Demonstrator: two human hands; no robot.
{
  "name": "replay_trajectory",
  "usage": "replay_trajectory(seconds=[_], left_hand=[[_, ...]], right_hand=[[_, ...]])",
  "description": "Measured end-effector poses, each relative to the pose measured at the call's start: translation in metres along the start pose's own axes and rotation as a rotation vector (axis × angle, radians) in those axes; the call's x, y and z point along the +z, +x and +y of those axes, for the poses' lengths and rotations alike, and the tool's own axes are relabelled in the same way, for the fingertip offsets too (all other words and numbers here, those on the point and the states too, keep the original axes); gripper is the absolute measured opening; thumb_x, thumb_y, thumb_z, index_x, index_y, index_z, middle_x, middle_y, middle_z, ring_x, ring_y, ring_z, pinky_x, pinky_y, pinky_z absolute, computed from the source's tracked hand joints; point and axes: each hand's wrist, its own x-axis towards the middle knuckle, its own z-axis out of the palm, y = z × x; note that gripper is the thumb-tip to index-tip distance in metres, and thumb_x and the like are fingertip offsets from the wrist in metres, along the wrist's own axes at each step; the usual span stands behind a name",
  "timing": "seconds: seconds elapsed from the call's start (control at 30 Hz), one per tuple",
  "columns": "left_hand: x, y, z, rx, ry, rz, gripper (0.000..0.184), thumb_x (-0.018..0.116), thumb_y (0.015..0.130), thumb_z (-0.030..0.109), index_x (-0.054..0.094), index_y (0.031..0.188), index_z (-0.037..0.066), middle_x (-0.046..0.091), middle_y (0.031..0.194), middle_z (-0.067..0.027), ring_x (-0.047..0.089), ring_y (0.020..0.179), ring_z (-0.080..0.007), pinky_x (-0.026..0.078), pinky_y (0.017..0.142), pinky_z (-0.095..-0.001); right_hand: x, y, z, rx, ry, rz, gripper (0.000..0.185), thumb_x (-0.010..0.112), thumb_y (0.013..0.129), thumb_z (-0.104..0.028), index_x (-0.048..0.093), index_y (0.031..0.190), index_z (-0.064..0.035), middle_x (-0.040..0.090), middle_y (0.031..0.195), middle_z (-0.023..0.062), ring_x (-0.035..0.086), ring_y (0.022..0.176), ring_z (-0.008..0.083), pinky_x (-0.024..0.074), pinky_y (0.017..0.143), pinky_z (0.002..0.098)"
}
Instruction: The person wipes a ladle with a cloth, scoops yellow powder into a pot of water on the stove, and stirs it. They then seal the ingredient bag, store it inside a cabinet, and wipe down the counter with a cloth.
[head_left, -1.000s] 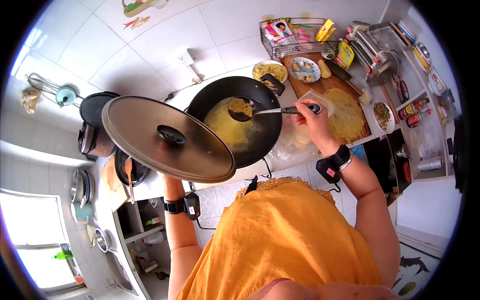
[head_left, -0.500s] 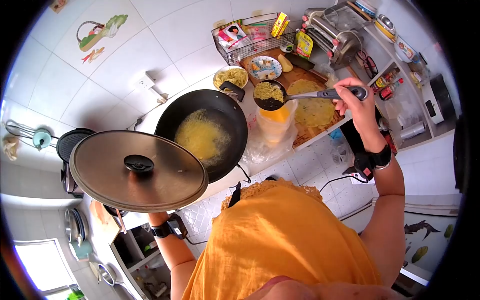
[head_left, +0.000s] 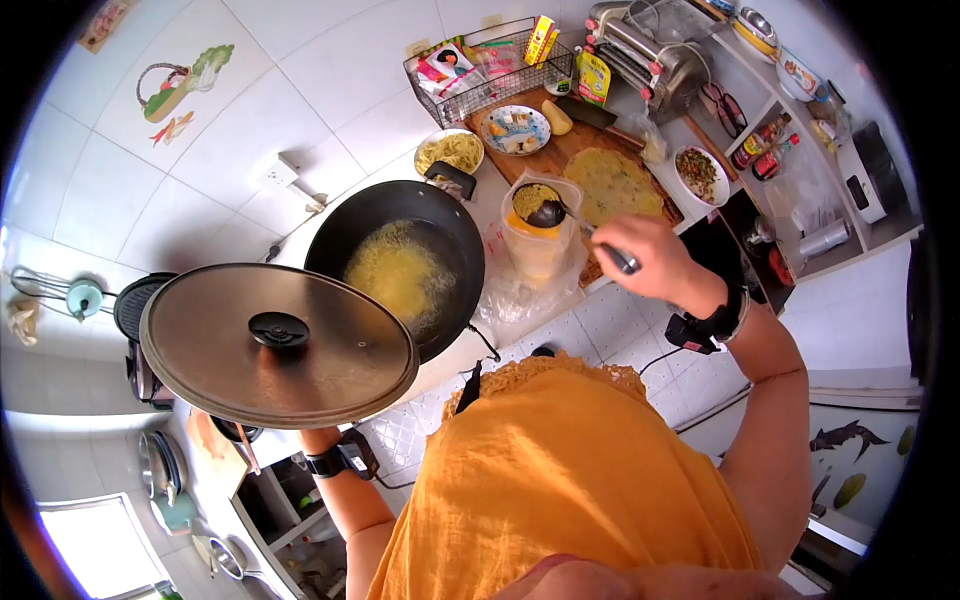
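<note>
My right hand (head_left: 650, 258) is closed round the handle of a ladle (head_left: 547, 213), whose bowl is tilted at the mouth of a clear plastic container (head_left: 530, 250). Yellow food shows in the container's mouth. To its left a black wok (head_left: 450, 250) holds bubbling yellowish liquid (head_left: 392, 270). A large metal lid (head_left: 220, 335) with a black knob is tilted beside the wok, over its lower left edge. My left hand (head_left: 318, 440) is under the lid, its fingers hidden behind it; only the wrist side shows.
A flat pancake (head_left: 612, 188) lies on a wooden board (head_left: 560, 160) with a patterned plate (head_left: 516, 130). Nearby are a bowl of pale strips (head_left: 450, 152), a bowl of chopped food (head_left: 702, 176), a wire basket (head_left: 480, 96) of packets and a metal machine (head_left: 650, 70).
The ladle has moved from the wok rightward, and its bowl has gone from raised and full to tipped at the container. The lid has shifted left and down in view.
</note>
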Motion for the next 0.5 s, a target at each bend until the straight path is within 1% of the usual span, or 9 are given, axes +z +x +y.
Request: replay_trajectory(seconds=[0.03,0.1,0.17,0.27,0.33,0.37,0.43,0.47,0.5], left_hand=[[0.0,0.0,0.0,-0.001,0.003,0.0,0.034,0.05,0.087,0.018,0.049,0.114,-0.001,0.053,0.112,-0.0132,0.053,0.098,-0.023,0.05,0.077,-0.0387],[0.001,0.001,0.0,-0.001,0.0,-0.005,0.034,0.05,0.087,0.018,0.049,0.114,-0.002,0.053,0.111,-0.0132,0.053,0.098,-0.023,0.05,0.078,-0.0386],[0.001,0.002,0.0,-0.002,-0.002,-0.008,0.034,0.05,0.087,0.018,0.049,0.114,-0.002,0.053,0.111,-0.0133,0.053,0.098,-0.0229,0.05,0.078,-0.0384],[0.003,0.003,0.003,0.003,-0.01,-0.015,0.034,0.05,0.087,0.018,0.049,0.113,-0.002,0.054,0.111,-0.0134,0.053,0.098,-0.0229,0.05,0.078,-0.0382],[0.004,0.005,0.004,0.004,-0.01,-0.02,0.034,0.049,0.087,0.018,0.049,0.113,-0.002,0.054,0.111,-0.0135,0.053,0.098,-0.0229,0.05,0.078,-0.038],[0.003,0.004,0.004,0.003,-0.011,-0.02,0.034,0.049,0.087,0.018,0.05,0.113,-0.003,0.054,0.111,-0.0135,0.053,0.098,-0.0229,0.05,0.078,-0.0379],[0.005,0.005,0.003,0.001,-0.013,-0.022,0.034,0.049,0.087,0.018,0.05,0.113,-0.003,0.054,0.111,-0.0136,0.053,0.098,-0.0228,0.05,0.078,-0.0377],[0.005,0.006,0.003,0.002,-0.01,-0.023,0.034,0.049,0.087,0.018,0.05,0.113,-0.003,0.054,0.111,-0.0136,0.053,0.098,-0.0228,0.05,0.078,-0.0377],[0.006,0.006,0.003,-0.001,-0.013,-0.023,0.034,0.049,0.087,0.018,0.05,0.113,-0.003,0.054,0.111,-0.0136,0.053,0.098,-0.0228,0.05,0.078,-0.0376]], right_hand=[[0.004,-0.004,0.002,0.006,0.002,0.001,0.012,0.062,0.071,-0.004,0.056,0.08,-0.0041,0.056,0.071,0.0102,0.057,0.063,0.0278,0.0463,0.055,0.0321],[0.012,-0.011,0.006,-0.257,-0.188,-0.23,0.013,0.064,0.069,-0.005,0.054,0.078,-0.0046,0.053,0.069,0.0085,0.057,0.062,0.0266,0.0467,0.055,0.035],[0.021,-0.014,0.007,-0.28,-0.185,-0.215,0.011,0.062,0.07,-0.005,0.054,0.077,-0.0052,0.05,0.068,0.0074,0.055,0.061,0.026,0.0468,0.054,0.0356],[0.021,-0.009,0.007,-0.224,-0.094,-0.143,0.01,0.061,0.071,-0.008,0.052,0.074,-0.0042,0.051,0.066,0.0063,0.056,0.059,0.0229,0.0469,0.054,0.0322],[0.02,-0.006,0.016,-0.01,0.142,0.022,0.005,0.059,0.077,-0.006,0.057,0.08,-0.0033,0.057,0.066,0.0056,0.059,0.056,0.018,0.0462,0.049,0.0287],[0.021,-0.007,0.025,-0.009,0.143,0.023,0.005,0.059,0.077,-0.006,0.057,0.08,-0.0033,0.057,0.066,0.0056,0.059,0.056,0.018,0.0462,0.049,0.0287],[0.023,-0.007,0.042,0.48,0.465,0.06,0.009,0.059,0.08,-0.01,0.059,0.082,-0.0012,0.059,0.063,0.0037,0.058,0.051,0.0113,0.0452,0.045,0.023],[0.023,-0.008,0.046,0.481,0.465,0.063,0.009,0.059,0.08,-0.01,0.059,0.082,-0.0012,0.059,0.063,0.0037,0.058,0.051,0.0113,0.0452,0.045,0.023],[0.022,-0.007,0.049,0.608,0.575,0.153,0.01,0.059,0.079,-0.01,0.06,0.082,-0.0007,0.058,0.061,0.003,0.058,0.05,0.0101,0.0451,0.043,0.0227]])
